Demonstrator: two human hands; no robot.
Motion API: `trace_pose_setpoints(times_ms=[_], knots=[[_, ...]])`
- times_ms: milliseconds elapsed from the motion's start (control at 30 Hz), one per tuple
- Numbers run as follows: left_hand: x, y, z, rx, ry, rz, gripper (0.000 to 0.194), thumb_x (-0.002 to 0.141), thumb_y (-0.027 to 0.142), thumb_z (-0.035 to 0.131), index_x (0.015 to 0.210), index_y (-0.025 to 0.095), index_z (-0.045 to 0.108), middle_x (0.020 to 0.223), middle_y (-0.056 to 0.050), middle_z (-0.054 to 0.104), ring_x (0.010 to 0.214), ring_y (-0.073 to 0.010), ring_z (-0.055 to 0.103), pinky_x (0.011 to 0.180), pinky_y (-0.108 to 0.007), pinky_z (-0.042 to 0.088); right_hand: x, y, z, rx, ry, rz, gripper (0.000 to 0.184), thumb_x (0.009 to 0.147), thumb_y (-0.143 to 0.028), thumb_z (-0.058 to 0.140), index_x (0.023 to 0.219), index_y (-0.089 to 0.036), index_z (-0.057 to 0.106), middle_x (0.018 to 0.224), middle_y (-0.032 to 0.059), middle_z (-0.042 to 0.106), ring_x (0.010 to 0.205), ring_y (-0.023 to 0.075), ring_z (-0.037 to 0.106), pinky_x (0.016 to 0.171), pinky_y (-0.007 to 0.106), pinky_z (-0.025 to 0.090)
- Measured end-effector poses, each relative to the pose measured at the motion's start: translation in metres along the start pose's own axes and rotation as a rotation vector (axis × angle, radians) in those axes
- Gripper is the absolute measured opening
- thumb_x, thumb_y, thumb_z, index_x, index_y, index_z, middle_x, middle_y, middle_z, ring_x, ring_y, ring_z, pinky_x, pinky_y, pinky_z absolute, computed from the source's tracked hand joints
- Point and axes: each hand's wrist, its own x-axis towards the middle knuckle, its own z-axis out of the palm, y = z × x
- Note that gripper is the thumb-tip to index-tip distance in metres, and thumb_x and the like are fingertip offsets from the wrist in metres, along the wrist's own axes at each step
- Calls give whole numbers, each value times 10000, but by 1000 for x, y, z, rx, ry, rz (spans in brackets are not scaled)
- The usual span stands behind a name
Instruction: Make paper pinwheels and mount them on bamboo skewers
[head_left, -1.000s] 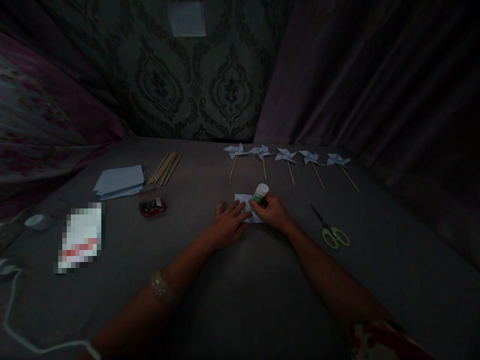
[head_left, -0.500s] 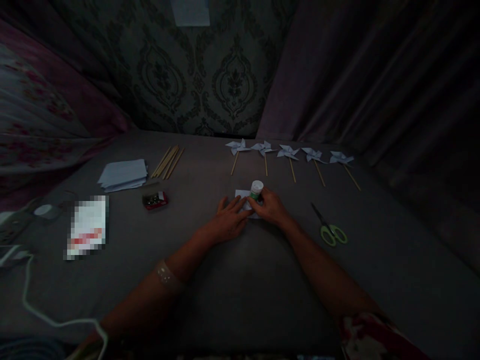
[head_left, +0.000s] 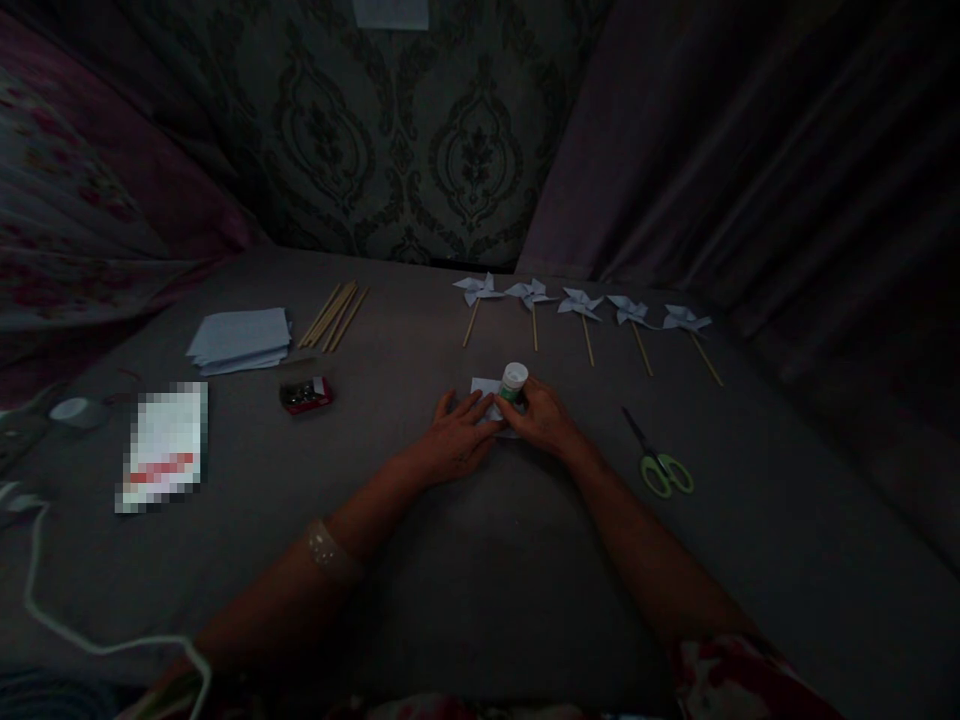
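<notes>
A small white paper (head_left: 484,385) lies on the table in front of me, mostly covered by my hands. My left hand (head_left: 459,440) rests flat on it, fingers stretched out and pressing the sheet. In my right hand (head_left: 541,415) is a glue stick (head_left: 514,380) with a white base and green label, its lower end against the paper. The glue tip is hidden by my fingers. Beyond my hands lie several white paper pinwheels (head_left: 579,303) on wooden sticks, in a row. Green-handled scissors (head_left: 664,474) lie to the right.
At the left are a stack of white paper (head_left: 240,338), loose wooden sticks (head_left: 334,316) and an open red box (head_left: 306,396) of small metal pieces. Nearer the left edge lie a blurred-out packet (head_left: 163,447), a white round item (head_left: 71,411) and a white cable (head_left: 97,647).
The glue stick has shifted slightly left over the paper and stands more upright. My left hand stays pressed down. The camera view has tilted a little downward.
</notes>
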Motion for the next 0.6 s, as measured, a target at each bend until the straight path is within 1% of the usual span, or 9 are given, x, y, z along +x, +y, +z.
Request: trace_pose_setpoints(times_ms=[167,267,367,500,600], knots=[[0,1,-2,-3,3,-12,385,965,308,337,1309,265,504,1480,-141,393,1397,-321,300,1077,-653,199,1,0,-3,-10,-53,2,191,837,-373,542,787,-190,552,749,50,592,665,165,538,627,286,428],[-1,2,-2,-3,7,-9,388,966,308,333,1319,286,491,1481,-126,397,1393,-317,308,1071,-655,210,1,1,-2,-19,-25,7,174,829,-361,547,792,-191,548,763,55,597,688,173,545,646,294,436],[0,1,-1,4,0,-11,388,964,302,337,1316,274,498,1487,-135,388,1389,-326,313,1071,-658,205,1,2,-1,-17,0,5,158,823,-348,550,797,-192,551,780,62,605,708,179,552,662,300,442],[0,0,2,-7,6,-20,386,965,311,343,1314,265,503,1491,-140,381,1393,-330,306,1081,-654,190,1,1,-4,-23,-55,22,190,830,-377,546,784,-193,548,753,50,599,678,170,546,646,291,439],[-1,0,2,-21,25,-9,400,970,318,330,1343,284,471,1503,-128,365,1397,-325,296,1084,-651,186,3,0,-4,-42,-43,38,179,822,-363,545,778,-189,536,754,53,592,687,173,549,654,292,438]])
